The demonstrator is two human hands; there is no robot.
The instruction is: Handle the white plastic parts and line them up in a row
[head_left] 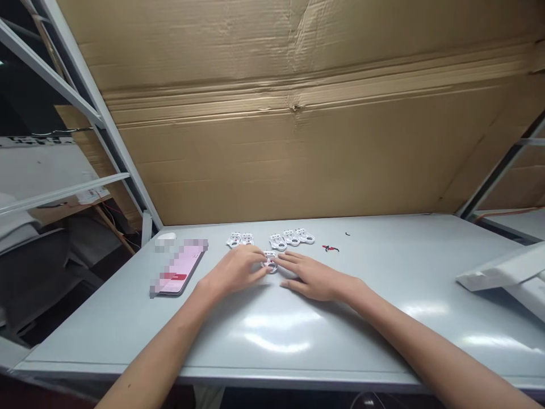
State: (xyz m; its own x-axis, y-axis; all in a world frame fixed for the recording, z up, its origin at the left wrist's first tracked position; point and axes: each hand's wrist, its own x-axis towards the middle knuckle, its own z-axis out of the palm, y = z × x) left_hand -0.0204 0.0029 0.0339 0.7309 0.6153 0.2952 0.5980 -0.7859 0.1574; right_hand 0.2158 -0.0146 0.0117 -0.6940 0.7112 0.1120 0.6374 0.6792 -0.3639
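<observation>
A small white part with a ring-shaped end (269, 263) lies on the table between my hands. My left hand (242, 269) pinches it from the left, thumb and fingertips at its edge. From the right, the fingertips of my right hand (307, 276) reach its side, with the fingers spread and the thumb apart. Behind my left hand sit two similar white parts (234, 240), the nearer edge partly covered by the fingers. Three more white parts (292, 237) stand in a slanting row behind my right hand.
A pink-screened phone (182, 269) lies at the left, a white rounded object (167, 237) behind it. Small red and black pieces (330, 248) rest right of centre. A white object (498, 270) juts in at right. Cardboard (298, 159) walls the back.
</observation>
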